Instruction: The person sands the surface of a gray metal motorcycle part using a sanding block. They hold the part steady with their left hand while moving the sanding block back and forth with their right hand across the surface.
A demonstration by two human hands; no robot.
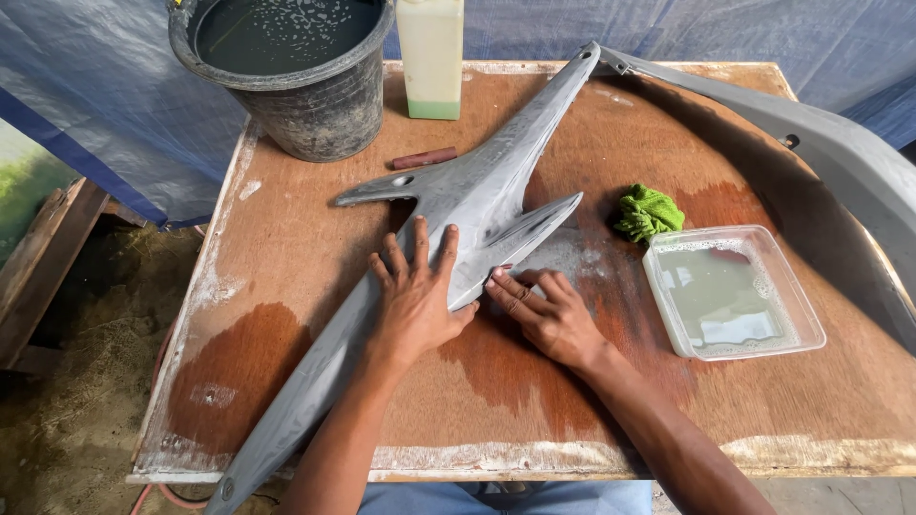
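A long grey pointed panel (pixel 477 186) with side fins lies diagonally across the wet wooden table (pixel 534 401). My left hand (pixel 417 291) rests flat on its middle, fingers spread. My right hand (pixel 546 310) lies just to the right, fingers curled and pressing down at the edge of the panel's lower fin, perhaps on a small piece hidden under the fingers.
A black bucket (pixel 305 86) of murky water stands at the back left, with a pale bottle (pixel 431 57) beside it. A small brown stick (pixel 425 157), a green cloth (pixel 647 212) and a clear square tub of water (pixel 730 291) lie around. Another grey panel (pixel 840 143) arches at right.
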